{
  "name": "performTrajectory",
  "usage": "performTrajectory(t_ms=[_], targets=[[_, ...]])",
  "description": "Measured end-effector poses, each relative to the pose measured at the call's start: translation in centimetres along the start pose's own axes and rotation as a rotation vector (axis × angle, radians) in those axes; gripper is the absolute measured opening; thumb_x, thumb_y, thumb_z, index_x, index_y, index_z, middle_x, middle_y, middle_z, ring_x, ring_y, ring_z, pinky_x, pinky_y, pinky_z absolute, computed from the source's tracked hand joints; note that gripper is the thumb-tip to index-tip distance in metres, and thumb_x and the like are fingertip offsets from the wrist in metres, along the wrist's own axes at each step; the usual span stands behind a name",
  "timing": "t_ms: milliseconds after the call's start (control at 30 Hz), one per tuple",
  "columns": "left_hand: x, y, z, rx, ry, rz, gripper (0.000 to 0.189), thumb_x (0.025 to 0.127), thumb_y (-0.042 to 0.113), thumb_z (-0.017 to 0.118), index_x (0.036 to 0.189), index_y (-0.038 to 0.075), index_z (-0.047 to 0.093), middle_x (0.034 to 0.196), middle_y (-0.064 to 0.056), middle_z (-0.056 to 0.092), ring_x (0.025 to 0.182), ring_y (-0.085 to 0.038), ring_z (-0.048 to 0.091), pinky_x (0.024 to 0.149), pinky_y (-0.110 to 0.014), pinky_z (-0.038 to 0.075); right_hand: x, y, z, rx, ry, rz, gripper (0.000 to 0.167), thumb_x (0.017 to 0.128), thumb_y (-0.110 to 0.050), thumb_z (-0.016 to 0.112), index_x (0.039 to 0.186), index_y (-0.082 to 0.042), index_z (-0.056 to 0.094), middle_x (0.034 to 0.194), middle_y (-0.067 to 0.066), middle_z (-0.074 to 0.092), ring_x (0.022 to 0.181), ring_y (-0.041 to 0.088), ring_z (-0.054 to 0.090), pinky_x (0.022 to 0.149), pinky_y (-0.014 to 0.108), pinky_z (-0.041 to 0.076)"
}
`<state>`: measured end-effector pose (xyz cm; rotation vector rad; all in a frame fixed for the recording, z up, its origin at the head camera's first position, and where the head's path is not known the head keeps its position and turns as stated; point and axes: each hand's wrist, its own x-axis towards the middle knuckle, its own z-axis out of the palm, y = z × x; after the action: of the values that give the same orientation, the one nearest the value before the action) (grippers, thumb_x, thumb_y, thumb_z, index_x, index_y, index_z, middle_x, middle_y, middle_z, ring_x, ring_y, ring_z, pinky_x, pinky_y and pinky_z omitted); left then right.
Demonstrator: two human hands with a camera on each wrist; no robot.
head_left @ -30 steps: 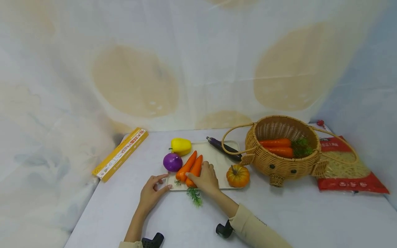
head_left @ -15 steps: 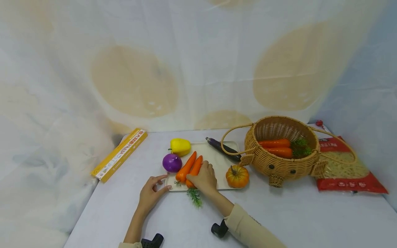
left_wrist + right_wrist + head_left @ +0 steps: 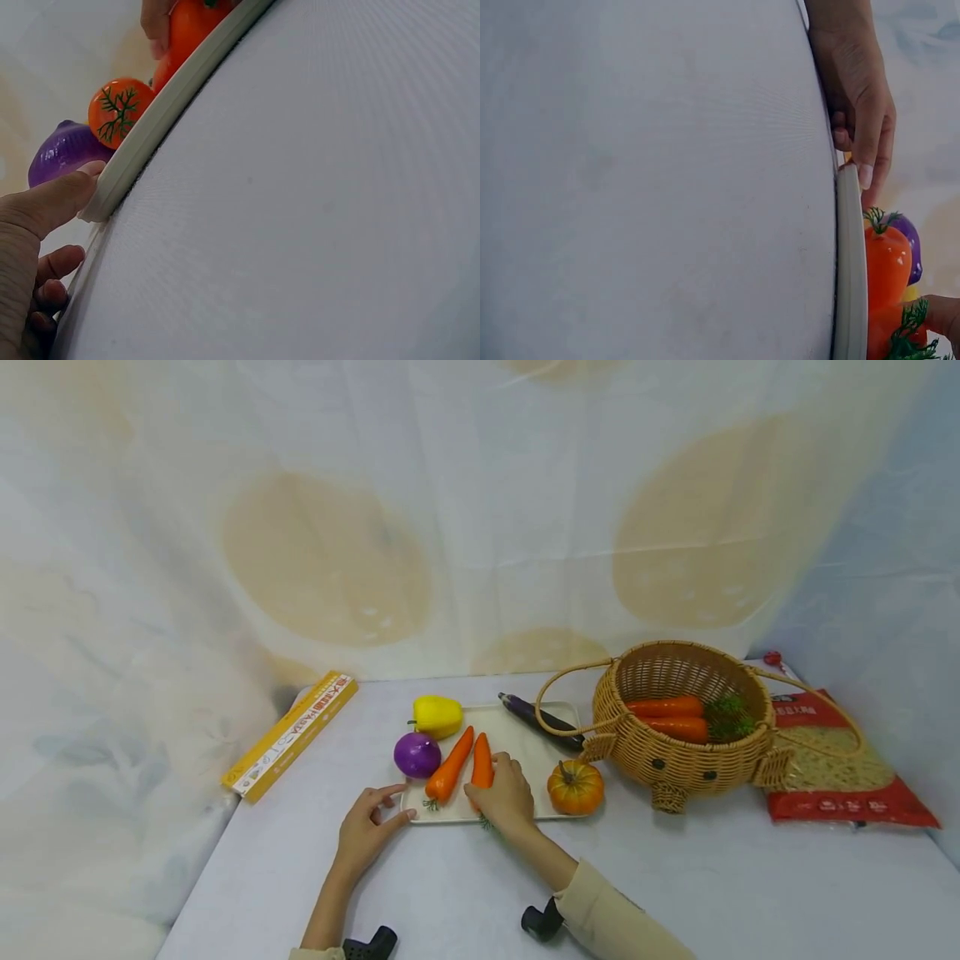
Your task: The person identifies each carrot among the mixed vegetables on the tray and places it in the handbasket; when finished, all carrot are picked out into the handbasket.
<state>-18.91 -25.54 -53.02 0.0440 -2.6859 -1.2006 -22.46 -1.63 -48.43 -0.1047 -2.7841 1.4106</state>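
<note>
Lower centre of the head view, the left hand (image 3: 365,827) rests on the table with its thumb against the near-left corner of the tray (image 3: 525,752); the left wrist view shows that thumb (image 3: 56,201) pressed flat on the tray's rim, the other fingers loosely curled beneath and holding nothing. Just right of it, on the tray, a loose carrot (image 3: 450,765) lies slanted, its leafy end toward the near edge and its tip pointing up and to the right in the frame. Next right, the right hand (image 3: 507,793) curls its fingers over the thick end of a second carrot (image 3: 482,760), gripping it. This carrot's long axis runs almost straight up the frame, tip away from the person, so it points out from the right hand's fingers and stands a little apart from the loose one. The right hand is plainly the nearer to both carrots; the left reaches only the tray's corner. Further right sit a pumpkin (image 3: 574,787) at the tray's near-right corner and a basket (image 3: 678,752) with two more carrots inside
</note>
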Motion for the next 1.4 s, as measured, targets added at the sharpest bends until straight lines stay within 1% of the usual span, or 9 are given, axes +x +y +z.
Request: performTrajectory(t_ms=[233,367,467,600,800,1000,1133,1267,1400], targets=[[0.2,0.2,-0.1,0.000,-0.006,0.008,0.044,0.080,0.037,0.083,0.121,0.028,0.071,0.093,0.003,0.056,0.073,-0.013,0.042,0.064,-0.024,0.032,-0.2,0.3,-1.3,-0.020,-0.011,-0.014,0.054,0.074,-0.024,0.081,0.122,-0.006,0.064,0.105,0.011,0.065,0.088,0.028,0.062,0.076,0.044,0.048],[0.2,0.1,0.0,-0.001,-0.001,0.007,0.044,0.079,0.036,0.083,0.121,0.029,0.071,0.093,0.003,0.056,0.073,-0.012,0.042,0.064,-0.024,0.032,-0.6,0.3,-2.4,0.025,-0.011,-0.016,0.053,0.073,-0.020,0.081,0.122,-0.007,0.066,0.103,0.011,0.066,0.088,0.026,0.060,0.076,0.042,0.047],[0.3,0.2,0.1,-0.013,0.004,0.010,0.044,0.079,0.036,0.084,0.120,0.029,0.071,0.092,0.003,0.056,0.072,-0.012,0.041,0.064,-0.024,0.032,-0.9,0.3,-3.9,0.073,-0.018,-0.063,0.052,0.072,-0.018,0.081,0.121,-0.006,0.067,0.104,0.011,0.066,0.092,0.025,0.060,0.081,0.041,0.047],[0.4,0.5,0.4,-0.023,-0.005,0.024,0.044,0.079,0.036,0.083,0.121,0.028,0.071,0.093,0.003,0.057,0.072,-0.012,0.042,0.064,-0.024,0.032,-1.1,0.5,-6.4,0.117,-0.053,-0.171,0.049,0.071,-0.011,0.079,0.119,-0.004,0.068,0.104,0.011,0.067,0.094,0.024,0.060,0.083,0.040,0.049],[0.4,0.7,0.6,-0.013,0.001,0.027,0.043,0.079,0.034,0.083,0.120,0.028,0.071,0.091,0.005,0.056,0.071,-0.012,0.041,0.063,-0.024,0.031,-0.9,0.5,-10.7,0.132,-0.177,-0.311,0.048,0.074,-0.009,0.078,0.121,-0.004,0.067,0.110,0.010,0.068,0.097,0.025,0.061,0.081,0.037,0.051],[0.2,0.4,0.4,0.004,0.011,0.032,0.044,0.079,0.034,0.084,0.121,0.028,0.071,0.092,0.005,0.057,0.072,-0.011,0.041,0.064,-0.024,0.032,0.1,0.1,-14.9,0.079,-0.331,-0.432,0.049,0.078,-0.009,0.076,0.126,-0.007,0.064,0.113,0.008,0.065,0.099,0.024,0.059,0.083,0.037,0.051],[0.1,0.1,0.3,0.007,0.013,0.028,0.045,0.079,0.035,0.084,0.121,0.029,0.071,0.092,0.005,0.057,0.072,-0.010,0.041,0.064,-0.024,0.032,0.8,-0.2,-17.4,0.023,-0.422,-0.488,0.052,0.079,-0.012,0.077,0.129,-0.012,0.063,0.113,0.006,0.062,0.099,0.023,0.055,0.082,0.037,0.048],[0.1,-0.2,0.3,0.007,0.010,0.024,0.045,0.079,0.036,0.084,0.122,0.030,0.070,0.093,0.005,0.057,0.072,-0.011,0.042,0.064,-0.024,0.033,1.5,-0.5,-19.7,-0.013,-0.487,-0.539,0.051,0.080,-0.013,0.077,0.128,-0.018,0.063,0.116,0.002,0.061,0.096,0.022,0.055,0.081,0.036,0.048],[-0.1,-0.4,0.2,0.017,0.015,0.019,0.045,0.079,0.037,0.083,0.121,0.030,0.070,0.093,0.004,0.058,0.072,-0.010,0.042,0.064,-0.024,0.033,2.3,-0.6,-22.5,-0.042,-0.549,-0.561,0.050,0.082,-0.012,0.077,0.129,-0.024,0.063,0.119,0.000,0.061,0.097,0.023,0.054,0.080,0.037,0.048]])
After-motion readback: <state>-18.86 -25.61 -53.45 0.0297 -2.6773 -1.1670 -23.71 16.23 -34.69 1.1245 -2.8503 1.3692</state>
